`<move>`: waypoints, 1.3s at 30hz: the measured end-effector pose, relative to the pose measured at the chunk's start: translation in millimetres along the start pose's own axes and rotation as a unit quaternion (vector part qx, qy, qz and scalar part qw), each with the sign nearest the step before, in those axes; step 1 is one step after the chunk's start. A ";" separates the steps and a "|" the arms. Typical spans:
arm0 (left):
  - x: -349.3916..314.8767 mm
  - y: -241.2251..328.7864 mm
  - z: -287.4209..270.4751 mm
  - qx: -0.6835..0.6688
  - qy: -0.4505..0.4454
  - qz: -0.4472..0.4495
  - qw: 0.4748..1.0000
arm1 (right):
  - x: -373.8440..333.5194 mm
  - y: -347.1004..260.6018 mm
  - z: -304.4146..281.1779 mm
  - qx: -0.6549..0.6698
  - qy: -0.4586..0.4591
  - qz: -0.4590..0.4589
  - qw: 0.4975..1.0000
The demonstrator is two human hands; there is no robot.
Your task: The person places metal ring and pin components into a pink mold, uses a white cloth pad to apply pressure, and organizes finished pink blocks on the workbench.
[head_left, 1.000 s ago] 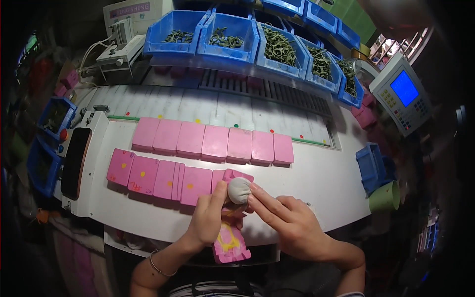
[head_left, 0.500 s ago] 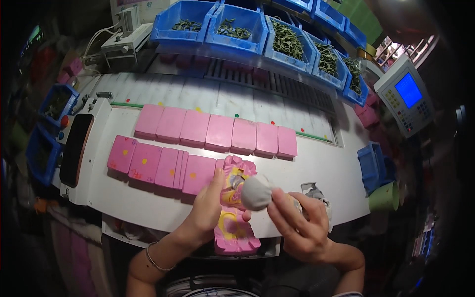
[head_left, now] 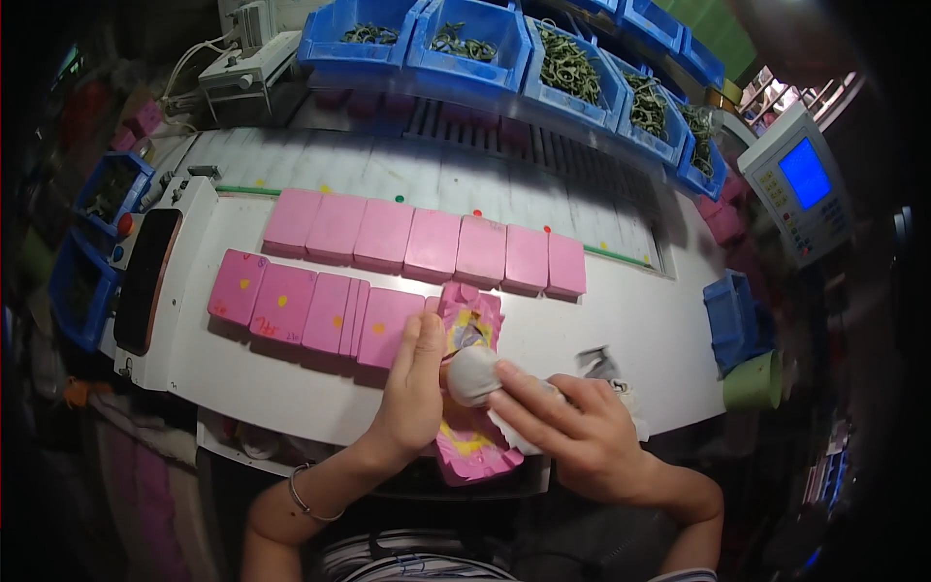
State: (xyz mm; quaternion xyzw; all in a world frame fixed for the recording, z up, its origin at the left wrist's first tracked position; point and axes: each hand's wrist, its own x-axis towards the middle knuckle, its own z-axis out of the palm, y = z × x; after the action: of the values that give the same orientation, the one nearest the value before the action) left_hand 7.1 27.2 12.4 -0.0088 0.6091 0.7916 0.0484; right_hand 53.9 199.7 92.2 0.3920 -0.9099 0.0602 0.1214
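My left hand [head_left: 415,388] is closed on a pink rubber mould [head_left: 473,299], thumb upright along its left side. The mould lies opened out, its hollows stained yellow, with a grey patch in the upper part. Its lower part [head_left: 478,468] sticks out towards me past the table's front edge. In my right hand [head_left: 596,432] is a round, pale grey cloth pouch [head_left: 472,377], gripped by its gathered neck. The pouch covers the middle of the mould and seems to touch it. Fingers of my left hand under the mould are hidden.
Pink blocks stand in two rows, one behind [head_left: 383,233] and one nearer [head_left: 281,303]. A crumpled grey and white cloth [head_left: 621,378] lies right of my hands. Blue bins [head_left: 567,73] with greenish pieces hang over the back. A control panel [head_left: 800,179] stands right, a phone [head_left: 150,281] left.
My right hand has brought the pouch left and down onto the mould. The mould's lower part has swung slightly right. Coloured dots on the back strip have shifted left.
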 end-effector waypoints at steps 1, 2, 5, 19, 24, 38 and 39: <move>-2.0 6.2 -1.2 0.001 0.000 -0.004 1.000 | -1.5 -1.9 0.0 0.003 -0.002 0.002 1.000; -4.7 16.5 -3.6 -0.029 -0.027 0.030 0.999 | -3.5 -4.3 0.5 0.073 0.052 0.045 0.995; -0.5 22.0 -3.2 -0.045 -0.044 0.083 0.995 | -1.8 -4.0 -2.7 0.136 0.098 0.076 0.983; -1.6 10.8 -5.8 -0.038 -0.083 0.151 0.984 | -0.2 -10.5 -7.0 0.179 -0.158 0.049 0.970; -3.0 14.1 -1.5 -0.052 -0.051 0.149 0.986 | 2.9 -5.8 -8.8 0.238 -0.156 0.082 0.955; -17.6 18.3 -2.2 -0.034 -0.199 0.007 0.979 | -8.7 0.9 23.1 0.414 0.072 0.226 0.879; -20.2 22.8 -2.3 -0.019 -0.189 0.023 0.981 | -5.5 -1.1 28.3 0.541 0.103 0.258 0.794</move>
State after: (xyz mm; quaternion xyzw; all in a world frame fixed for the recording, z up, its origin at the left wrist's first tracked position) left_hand 25.1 17.9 35.2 0.1543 0.5739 0.7912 0.1445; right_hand 53.4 197.0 63.5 0.1363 -0.7783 0.6118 -0.0378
